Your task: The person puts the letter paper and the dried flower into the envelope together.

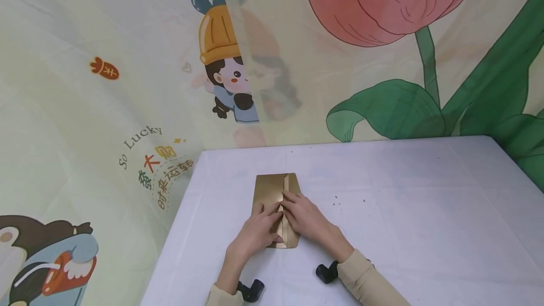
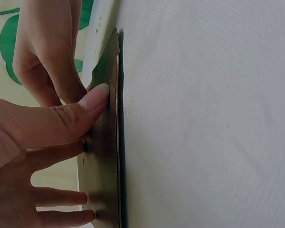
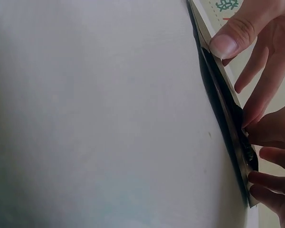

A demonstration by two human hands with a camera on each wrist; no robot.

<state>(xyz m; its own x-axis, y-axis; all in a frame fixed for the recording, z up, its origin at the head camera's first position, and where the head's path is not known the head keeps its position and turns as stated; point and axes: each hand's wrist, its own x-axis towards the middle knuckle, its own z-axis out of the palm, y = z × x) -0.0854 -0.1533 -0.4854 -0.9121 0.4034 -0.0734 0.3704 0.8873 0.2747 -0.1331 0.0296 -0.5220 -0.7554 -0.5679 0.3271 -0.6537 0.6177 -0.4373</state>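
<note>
A flat gold envelope [image 1: 268, 187], apparently with a long side flap turned out, lies on the table. In the right wrist view a dark gap [image 3: 228, 111] runs along its raised edge. My left hand [image 1: 255, 230] rests on the gold surface with fingers spread; its thumb [image 2: 92, 98] presses near the edge in the left wrist view. My right hand [image 1: 312, 221] is at the centre line, its bent fingers [image 3: 266, 178] seemingly pinching the lifted edge. The fingertips of both hands nearly meet there. What lies inside the envelope is hidden.
A white cloth covers the table [image 1: 425, 230]. Small dark specks [image 1: 335, 200] lie right of the envelope. A printed curtain [image 1: 148, 60] hangs behind the table. Black wrist devices [image 1: 251, 291] sit below both hands.
</note>
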